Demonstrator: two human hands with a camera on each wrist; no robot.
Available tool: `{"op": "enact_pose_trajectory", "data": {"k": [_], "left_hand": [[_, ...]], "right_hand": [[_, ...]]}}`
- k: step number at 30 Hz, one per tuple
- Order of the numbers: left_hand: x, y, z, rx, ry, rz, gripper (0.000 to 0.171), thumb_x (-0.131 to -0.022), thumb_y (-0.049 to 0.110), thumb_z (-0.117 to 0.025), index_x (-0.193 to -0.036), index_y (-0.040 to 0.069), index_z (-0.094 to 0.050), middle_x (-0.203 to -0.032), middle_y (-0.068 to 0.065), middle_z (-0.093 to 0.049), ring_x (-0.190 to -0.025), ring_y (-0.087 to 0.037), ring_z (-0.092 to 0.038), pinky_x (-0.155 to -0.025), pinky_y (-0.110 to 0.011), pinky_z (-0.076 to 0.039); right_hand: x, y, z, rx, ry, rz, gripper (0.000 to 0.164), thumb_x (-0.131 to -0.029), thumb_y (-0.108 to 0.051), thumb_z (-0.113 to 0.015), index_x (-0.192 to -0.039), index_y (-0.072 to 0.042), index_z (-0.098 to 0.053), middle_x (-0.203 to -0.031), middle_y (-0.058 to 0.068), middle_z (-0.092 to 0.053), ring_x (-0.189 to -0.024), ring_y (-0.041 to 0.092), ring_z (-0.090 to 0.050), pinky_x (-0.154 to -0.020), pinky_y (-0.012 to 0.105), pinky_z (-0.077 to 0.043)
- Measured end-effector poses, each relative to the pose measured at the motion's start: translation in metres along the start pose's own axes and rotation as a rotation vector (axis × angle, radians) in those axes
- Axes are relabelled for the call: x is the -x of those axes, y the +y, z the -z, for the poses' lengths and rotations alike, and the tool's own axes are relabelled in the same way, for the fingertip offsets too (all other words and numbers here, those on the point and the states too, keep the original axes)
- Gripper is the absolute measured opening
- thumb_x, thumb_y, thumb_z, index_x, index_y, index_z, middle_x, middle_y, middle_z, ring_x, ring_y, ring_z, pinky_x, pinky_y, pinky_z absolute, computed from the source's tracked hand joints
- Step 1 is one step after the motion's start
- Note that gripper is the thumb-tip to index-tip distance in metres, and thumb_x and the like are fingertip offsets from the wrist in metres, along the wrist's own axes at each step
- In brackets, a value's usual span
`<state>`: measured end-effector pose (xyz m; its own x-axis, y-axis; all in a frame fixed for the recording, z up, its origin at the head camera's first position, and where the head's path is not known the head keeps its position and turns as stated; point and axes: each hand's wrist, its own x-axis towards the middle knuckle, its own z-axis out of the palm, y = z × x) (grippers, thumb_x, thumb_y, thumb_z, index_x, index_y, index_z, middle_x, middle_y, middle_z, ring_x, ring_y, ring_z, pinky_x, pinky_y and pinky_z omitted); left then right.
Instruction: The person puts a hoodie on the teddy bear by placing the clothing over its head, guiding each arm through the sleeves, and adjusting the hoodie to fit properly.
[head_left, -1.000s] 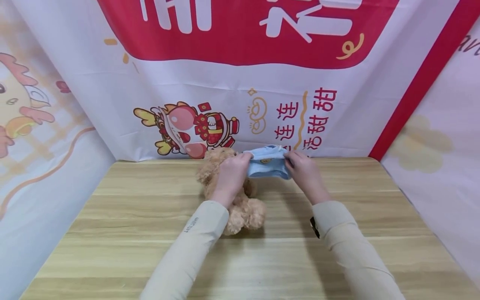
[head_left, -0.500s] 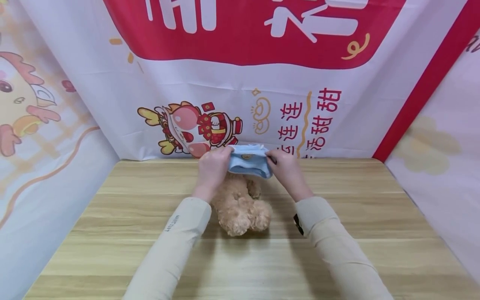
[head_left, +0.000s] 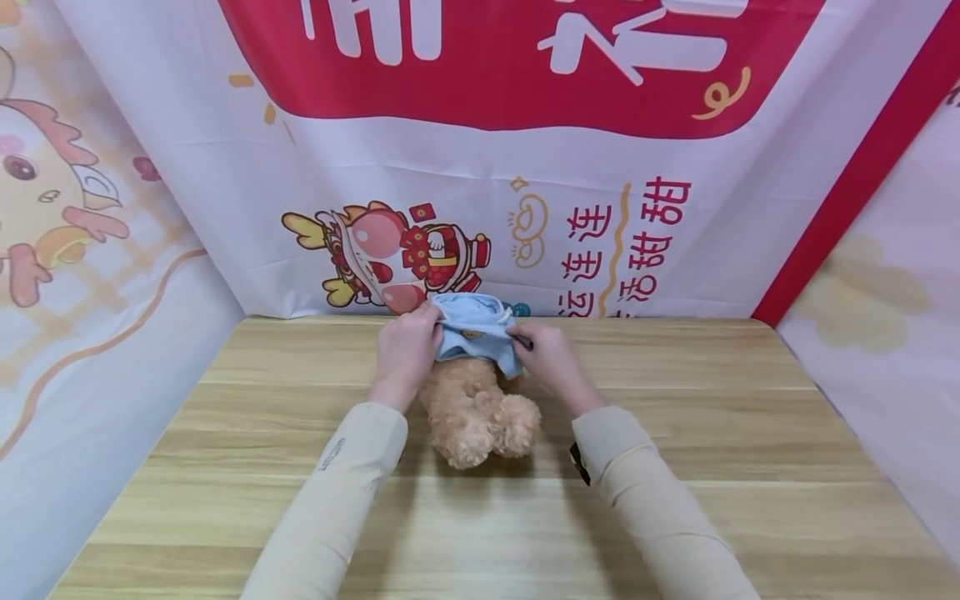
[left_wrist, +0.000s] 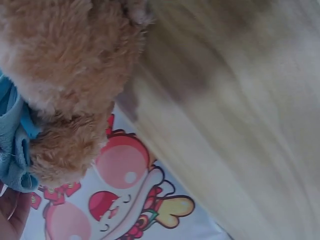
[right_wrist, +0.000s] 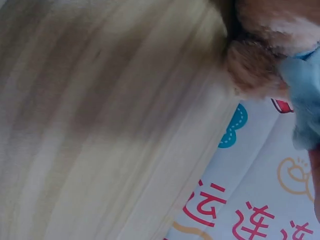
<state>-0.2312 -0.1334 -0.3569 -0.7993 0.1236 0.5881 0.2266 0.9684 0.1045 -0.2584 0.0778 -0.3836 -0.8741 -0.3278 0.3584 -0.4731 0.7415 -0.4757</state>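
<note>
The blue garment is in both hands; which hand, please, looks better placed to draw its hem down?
Probably the right hand: in the head view, the lowest corner of the blue garment hangs below its grip, while the left hand holds the opposite side.

Centre right: red characters "运连连" (head_left: 587, 263) and "活甜甜" (head_left: 651, 248), white fabric banner (head_left: 420, 158) | top edge: white characters (head_left: 425, 29), red panel (head_left: 480, 96), cut off | lower left: small lettering (head_left: 332, 454), beige sleeve (head_left: 318, 508), blurred
</note>
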Motion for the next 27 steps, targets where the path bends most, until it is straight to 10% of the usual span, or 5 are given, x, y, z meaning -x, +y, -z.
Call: {"op": "enact_pose_trajectory", "data": {"k": [12, 20, 27], "left_hand": [[0.019, -0.018, -0.011, 0.124, -0.155, 0.072, 0.02, -0.093, 0.021, -0.061, -0.108, 0.008, -0.065, -0.107, -0.016, -0.066, -0.1, -0.034, -0.062, -0.08, -0.049, -0.054], [0.025, -0.026, -0.022, 0.226, -0.218, 0.163, 0.026, -0.096, 0.021, -0.056, -0.118, 0.009, -0.063, -0.119, -0.015, -0.063, -0.108, -0.035, -0.059, -0.09, -0.049, -0.051], [0.029, -0.024, -0.034, 0.274, -0.198, 0.21, 0.027, -0.096, 0.02, -0.055, -0.12, 0.009, -0.063, -0.121, -0.013, -0.063, -0.111, -0.034, -0.059, -0.093, -0.049, -0.051]], "right_hand": [[0.005, 0.009, -0.019, 0.005, -0.115, 0.156, 0.037, -0.086, -0.003, -0.062, -0.122, -0.002, -0.063, -0.123, 0.025, -0.06, -0.114, 0.04, -0.056, -0.1, 0.049, -0.045], [0.009, 0.011, -0.025, -0.117, -0.338, 0.04, 0.059, -0.089, -0.006, -0.053, -0.146, -0.011, -0.039, -0.147, 0.032, -0.031, -0.132, 0.045, -0.039, -0.109, 0.055, -0.037], [0.013, 0.012, -0.027, -0.181, -0.342, 0.014, 0.06, -0.091, -0.002, -0.054, -0.147, -0.011, -0.036, -0.142, 0.029, -0.036, -0.116, 0.037, -0.052, -0.095, 0.047, -0.049]]}}
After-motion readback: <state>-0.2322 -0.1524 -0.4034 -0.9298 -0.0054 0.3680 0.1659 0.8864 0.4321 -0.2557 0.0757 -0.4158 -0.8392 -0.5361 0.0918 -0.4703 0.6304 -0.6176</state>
